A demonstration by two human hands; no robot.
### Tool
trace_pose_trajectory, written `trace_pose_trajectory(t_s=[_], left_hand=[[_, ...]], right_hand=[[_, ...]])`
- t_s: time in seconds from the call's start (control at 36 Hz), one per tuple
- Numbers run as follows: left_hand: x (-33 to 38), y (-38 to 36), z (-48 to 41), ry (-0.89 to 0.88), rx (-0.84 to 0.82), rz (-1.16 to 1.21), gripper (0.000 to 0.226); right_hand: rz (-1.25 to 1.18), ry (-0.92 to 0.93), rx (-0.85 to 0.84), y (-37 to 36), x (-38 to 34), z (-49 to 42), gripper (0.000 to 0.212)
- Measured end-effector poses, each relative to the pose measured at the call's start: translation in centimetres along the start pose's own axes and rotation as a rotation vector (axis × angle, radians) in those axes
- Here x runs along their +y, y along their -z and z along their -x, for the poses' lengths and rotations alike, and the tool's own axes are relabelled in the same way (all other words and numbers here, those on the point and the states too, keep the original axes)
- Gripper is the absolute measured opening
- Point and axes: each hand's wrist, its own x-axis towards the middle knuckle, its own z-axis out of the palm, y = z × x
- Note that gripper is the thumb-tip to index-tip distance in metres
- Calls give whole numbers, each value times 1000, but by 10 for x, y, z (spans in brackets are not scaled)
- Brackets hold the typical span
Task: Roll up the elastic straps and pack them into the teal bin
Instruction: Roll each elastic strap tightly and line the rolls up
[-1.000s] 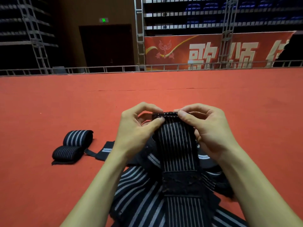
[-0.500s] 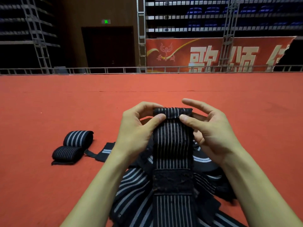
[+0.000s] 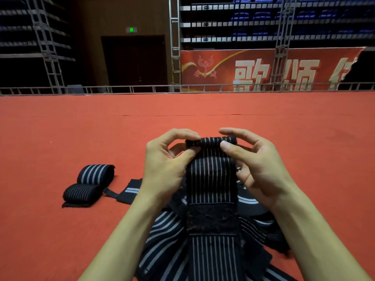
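Clearly it is early: the left hand (image 3: 164,169) and right hand (image 3: 257,169) pinch the first turns of a strap (image 3: 211,175) at centre. Two rolls (image 3: 95,174) lie at lower left. A loose pile (image 3: 162,236) waits, and no bin is visible.

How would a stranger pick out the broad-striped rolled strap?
On the red carpet, look left of the left hand, which pinches a half-rolled strap; two finished rolls lie together there. It is the farther roll: it bears a few broad grey stripes, while the nearer roll has many thin ones.
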Motion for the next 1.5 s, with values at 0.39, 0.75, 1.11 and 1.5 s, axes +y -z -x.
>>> trace_pose_trajectory(t_s=[0.39, 0.75, 1.11, 1.5], left_hand=[[4, -1, 5, 177, -100, 125, 19], [5, -1, 3, 95, -25, -69, 26], [0, -3, 4, 106, -53, 29, 27], [6, -10, 9, 266, -199, 45, 14]], right_hand=[[-3, 113, 54, 1, 0, 0, 28], [63, -29, 4, 0, -1, 1, 29], [38, 10, 42, 0, -3, 2, 27], [0, 44, 8, 1, -1, 1, 36]])
